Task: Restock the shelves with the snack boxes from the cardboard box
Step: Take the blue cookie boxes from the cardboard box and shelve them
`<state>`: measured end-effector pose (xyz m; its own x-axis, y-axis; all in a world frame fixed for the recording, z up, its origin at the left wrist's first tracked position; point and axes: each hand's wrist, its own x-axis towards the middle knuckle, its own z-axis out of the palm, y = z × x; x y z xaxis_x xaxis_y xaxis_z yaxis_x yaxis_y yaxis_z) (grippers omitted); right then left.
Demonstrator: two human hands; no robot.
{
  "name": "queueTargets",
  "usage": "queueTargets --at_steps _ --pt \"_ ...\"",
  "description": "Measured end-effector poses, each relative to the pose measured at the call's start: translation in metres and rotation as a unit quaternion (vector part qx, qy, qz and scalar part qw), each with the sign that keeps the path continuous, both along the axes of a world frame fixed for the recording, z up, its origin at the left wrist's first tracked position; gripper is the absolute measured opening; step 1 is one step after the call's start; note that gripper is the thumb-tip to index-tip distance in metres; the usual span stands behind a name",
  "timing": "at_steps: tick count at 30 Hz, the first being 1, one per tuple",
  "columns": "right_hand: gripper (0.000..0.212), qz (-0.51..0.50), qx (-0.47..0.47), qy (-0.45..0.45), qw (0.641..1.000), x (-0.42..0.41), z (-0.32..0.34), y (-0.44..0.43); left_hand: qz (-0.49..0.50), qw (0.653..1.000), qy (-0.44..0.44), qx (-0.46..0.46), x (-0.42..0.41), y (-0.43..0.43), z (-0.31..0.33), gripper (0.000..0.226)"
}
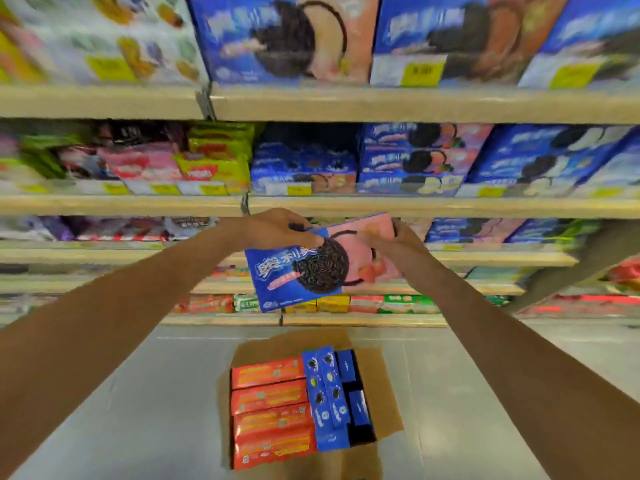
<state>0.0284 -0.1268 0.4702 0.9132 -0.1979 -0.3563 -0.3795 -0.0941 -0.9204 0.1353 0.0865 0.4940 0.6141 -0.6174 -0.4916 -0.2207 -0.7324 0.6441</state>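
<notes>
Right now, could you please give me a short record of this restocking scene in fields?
held item: blue and pink cookie box, tilted, in front of the shelves
left hand: grips box's top left edge
right hand: grips box's top right
brown cardboard box: open on floor
contents: orange snack boxes left, blue snack boxes right

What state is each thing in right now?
Blue-and-pink cookie box: held up before the shelves, tilted, not yet shelved.
Left hand: grip on the box's top left.
Right hand: grip on its top right.
Brown cardboard box: on the floor, open, holding red and blue packs.
Wooden shelves: stocked.
</notes>
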Motion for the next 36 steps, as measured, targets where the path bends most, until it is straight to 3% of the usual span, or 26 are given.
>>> queueTargets --at_steps 2,7,11,14,18,21,23,25,26,28,30,33,36 --pt "0.026 -0.025 0.013 -0.014 0.999 0.005 0.038 0.011 0.009 0.999 -0.041 -0.016 -0.003 0.01 0.045 0.037" --pt "0.043 -0.045 -0.016 -0.086 0.995 0.015 0.144 0.027 -0.007 0.991 -0.127 -0.028 -0.009 0.031 0.16 0.057" --pt "0.037 -0.034 -0.039 -0.158 0.986 0.012 0.232 0.032 0.001 0.974 -0.221 -0.042 -0.02 0.04 0.247 0.058" --pt "0.033 -0.058 -0.072 -0.209 0.974 0.012 0.284 0.03 0.017 0.96 -0.273 -0.064 -0.029 0.04 0.302 0.044" --pt "0.028 -0.1 -0.078 -0.266 0.955 0.011 0.34 0.019 0.08 0.931 -0.31 -0.173 -0.027 0.036 0.349 0.029" --pt "0.027 -0.123 -0.048 -0.289 0.948 0.016 0.371 0.005 0.129 0.9 -0.362 -0.206 -0.019 0.028 0.37 0.052" --pt "0.047 -0.139 -0.03 -0.307 0.941 0.026 0.389 -0.009 0.186 0.878 -0.363 -0.25 -0.012 0.019 0.384 0.066" --pt "0.09 -0.167 -0.007 -0.322 0.932 0.042 0.402 -0.028 0.225 0.875 -0.291 -0.314 -0.002 0.006 0.396 0.07" --pt "0.094 -0.175 0.002 -0.327 0.929 0.051 0.407 -0.039 0.229 0.874 -0.248 -0.348 0.002 -0.001 0.401 0.062" --pt "0.068 -0.178 0.009 -0.346 0.921 0.059 0.425 -0.055 0.214 0.875 -0.199 -0.385 0.006 -0.019 0.409 0.032" --pt "0.045 -0.179 -0.002 -0.36 0.916 0.065 0.443 -0.066 0.21 0.872 -0.205 -0.391 0.013 -0.038 0.416 0.033" --pt "0.051 -0.171 -0.028 -0.375 0.911 0.087 0.454 -0.086 0.221 0.848 -0.201 -0.439 0.026 -0.058 0.421 0.041" --pt "0.038 -0.149 -0.061 -0.387 0.908 0.107 0.461 -0.101 0.241 0.824 -0.205 -0.47 0.043 -0.076 0.424 0.041"
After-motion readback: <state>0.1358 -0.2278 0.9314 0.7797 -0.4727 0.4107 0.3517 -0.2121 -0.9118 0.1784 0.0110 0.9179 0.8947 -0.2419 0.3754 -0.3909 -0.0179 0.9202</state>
